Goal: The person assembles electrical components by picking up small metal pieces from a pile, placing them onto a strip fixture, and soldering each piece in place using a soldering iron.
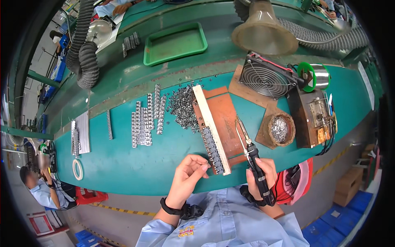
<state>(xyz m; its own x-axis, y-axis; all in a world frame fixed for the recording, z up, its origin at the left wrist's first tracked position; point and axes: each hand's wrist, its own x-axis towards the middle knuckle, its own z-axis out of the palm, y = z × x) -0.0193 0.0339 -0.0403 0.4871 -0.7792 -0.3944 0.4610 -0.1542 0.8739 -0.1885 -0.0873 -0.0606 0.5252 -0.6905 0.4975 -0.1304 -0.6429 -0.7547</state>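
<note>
One soldering iron [254,155] is clasped by right fingers [268,166], right of one white bar [211,131]; left fingers [198,171] are nearly closed left of it, hold unclear. Silvery metal [279,130] is contained in one pot [291,137] farther right.

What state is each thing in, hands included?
Right hand: closed around the soldering iron
Soldering iron: held, tip pointing away from the person
Left hand: thumb near curled fingers, beside the component row; grip unclear
Component row: lined up along the pale bar
Pale bar: lying aslant
Loose parts: heaped
Solder spool: wound with wire
Fan: tilted; spinning or not, can't tell
White ring: lying flat
</note>
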